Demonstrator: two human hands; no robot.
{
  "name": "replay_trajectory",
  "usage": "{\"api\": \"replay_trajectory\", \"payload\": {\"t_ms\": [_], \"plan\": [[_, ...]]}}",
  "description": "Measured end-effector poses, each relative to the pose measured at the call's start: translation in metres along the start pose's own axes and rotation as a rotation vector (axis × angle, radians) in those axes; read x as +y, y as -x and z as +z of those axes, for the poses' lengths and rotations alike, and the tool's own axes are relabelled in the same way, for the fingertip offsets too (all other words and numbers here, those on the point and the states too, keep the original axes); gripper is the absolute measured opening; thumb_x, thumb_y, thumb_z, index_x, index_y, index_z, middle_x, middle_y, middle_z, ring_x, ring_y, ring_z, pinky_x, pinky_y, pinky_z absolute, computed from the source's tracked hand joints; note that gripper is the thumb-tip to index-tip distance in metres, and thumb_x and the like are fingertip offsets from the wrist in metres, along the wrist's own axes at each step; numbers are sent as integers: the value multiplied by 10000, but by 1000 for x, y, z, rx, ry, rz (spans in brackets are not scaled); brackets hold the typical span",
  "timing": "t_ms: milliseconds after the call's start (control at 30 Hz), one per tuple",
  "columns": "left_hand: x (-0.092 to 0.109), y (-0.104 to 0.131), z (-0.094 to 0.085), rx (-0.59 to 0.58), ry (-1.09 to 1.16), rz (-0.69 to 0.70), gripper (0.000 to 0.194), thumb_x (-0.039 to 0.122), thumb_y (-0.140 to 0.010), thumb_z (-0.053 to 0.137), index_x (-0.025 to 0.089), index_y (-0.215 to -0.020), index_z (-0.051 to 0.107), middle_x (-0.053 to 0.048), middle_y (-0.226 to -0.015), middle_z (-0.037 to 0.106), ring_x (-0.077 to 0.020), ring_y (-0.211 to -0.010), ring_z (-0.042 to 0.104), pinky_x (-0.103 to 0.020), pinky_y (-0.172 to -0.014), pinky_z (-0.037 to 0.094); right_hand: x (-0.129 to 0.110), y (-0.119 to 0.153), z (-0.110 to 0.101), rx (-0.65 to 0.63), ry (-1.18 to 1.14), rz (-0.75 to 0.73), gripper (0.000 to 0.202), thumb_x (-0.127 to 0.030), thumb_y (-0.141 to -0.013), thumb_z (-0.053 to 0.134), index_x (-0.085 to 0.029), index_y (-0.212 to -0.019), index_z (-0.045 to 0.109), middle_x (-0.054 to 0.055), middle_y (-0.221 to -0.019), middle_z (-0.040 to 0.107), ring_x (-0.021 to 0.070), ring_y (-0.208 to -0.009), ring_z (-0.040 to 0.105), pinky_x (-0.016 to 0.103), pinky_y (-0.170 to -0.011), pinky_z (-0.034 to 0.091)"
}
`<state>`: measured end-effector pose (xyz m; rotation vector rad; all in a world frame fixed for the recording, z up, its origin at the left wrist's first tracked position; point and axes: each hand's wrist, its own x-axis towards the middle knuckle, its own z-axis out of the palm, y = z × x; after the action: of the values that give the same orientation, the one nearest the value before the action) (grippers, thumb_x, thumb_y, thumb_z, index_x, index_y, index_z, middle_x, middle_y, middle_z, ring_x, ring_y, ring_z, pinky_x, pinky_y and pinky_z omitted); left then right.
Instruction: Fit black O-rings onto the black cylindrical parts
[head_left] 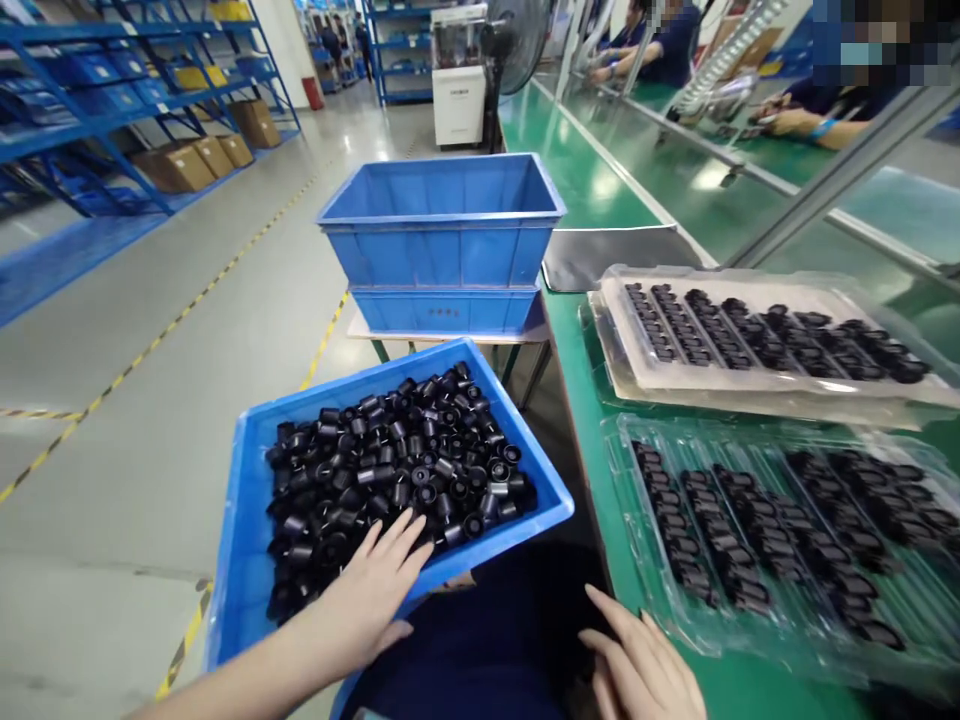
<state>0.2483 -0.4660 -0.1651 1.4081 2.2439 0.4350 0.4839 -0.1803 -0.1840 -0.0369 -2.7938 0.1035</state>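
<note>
Many black caps point(402, 490) just beyond left fingers point(396, 530).

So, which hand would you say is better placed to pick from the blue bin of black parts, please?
Likely the left hand: it is over the black parts, while the right hand is near the green table.
</note>
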Motion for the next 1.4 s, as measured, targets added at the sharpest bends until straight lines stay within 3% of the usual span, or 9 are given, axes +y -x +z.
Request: {"api": "replay_trajectory", "payload": {"t_ms": [67, 133, 267, 400, 600, 700, 967, 1167, 1400], "plan": [[-1, 12, 20, 79, -94, -3, 556, 98, -852, 552, 222, -1392, 510, -170, -1561, 364, -334, -1483, 260, -608, -1160, 337, -5, 0, 1, 23, -19, 14, 257, -240, -952, 443, -192, -1112, 638, 119, -1362, 586, 280, -1133, 644, 490, -938, 521], [-2, 14, 24, 145, -152, 53, 463, 16, -873, 408, 193, -1260, 592, -133, -1521, 448, -268, -1487, 272, -530, -1195, 338, -11, -3, 1, 32, -35, 58, 301, -267, -972, 429, -176, -1208, 592, 130, -1374, 569, 293, -1146, 629, 503, -946, 505], [-15, 7, 11, 154, -249, 217, 428, -4, -861, 384, 120, -1213, 594, -165, -1358, 598, -250, -1426, 403, -457, -1199, 360, -24, -27, -9, 58, -141, 143, 375, -289, -1003, 420, -139, -1338, 494, 167, -1412, 509, 298, -1252, 550, 467, -988, 496], [-41, 0, -2, 138, -306, 284, 423, -7, -839, 416, 51, -1229, 570, -210, -1353, 588, -258, -1372, 477, -431, -1167, 402, -28, -73, -13, 111, -207, 124, 445, -304, -1003, 458, -117, -1406, 430, 191, -1449, 451, 300, -1330, 470, 474, -1084, 437], [-79, -21, -29, 130, -394, 378, 401, 36, -875, 428, 65, -1250, 570, -192, -1340, 606, -246, -1285, 562, -412, -1143, 427, -23, -121, 30, 38, -44, -80, 496, -309, -983, 497, -68, -1411, 430, 214, -1412, 501, 365, -1352, 432, 586, -1124, 348], [-89, -40, -40, 140, -433, 420, 399, 52, -891, 431, 45, -1266, 565, -204, -1327, 612, -260, -1271, 572, -414, -1122, 448, -22, -130, 46, 26, 15, -50, 473, -303, -981, 510, -31, -1365, 468, 229, -1300, 570, 361, -1274, 500, 561, -1118, 371], [-91, -82, -40, 166, -472, 531, 370, 61, -912, 450, 64, -1257, 583, -171, -1318, 626, -253, -1248, 586, -400, -1101, 471, -12, -134, 41, -34, 195, 88, 364, -227, -933, 586, 14, -1206, 586, 206, -1024, 606, 349, -1023, 584, 571, -1105, 386], [-93, -88, -44, 189, -471, 530, 387, 34, -884, 478, 67, -1258, 567, -169, -1227, 658, -249, -1175, 629, -382, -1022, 530, -4, -131, 46, -11, 181, 102, 315, -122, -974, 452, -8, -1235, 585, 194, -1057, 619, 312, -1048, 596, 535, -1114, 401], [-90, -99, -60, 213, -499, 507, 330, 94, -928, 455, 108, -1228, 590, -131, -1206, 673, -215, -1098, 667, -348, -976, 559, -5, -149, 47, -10, 172, 202, 412, -70, -918, 507, 26, -1318, 542, 212, -1106, 627, 329, -1089, 597, 516, -1114, 412]]}}
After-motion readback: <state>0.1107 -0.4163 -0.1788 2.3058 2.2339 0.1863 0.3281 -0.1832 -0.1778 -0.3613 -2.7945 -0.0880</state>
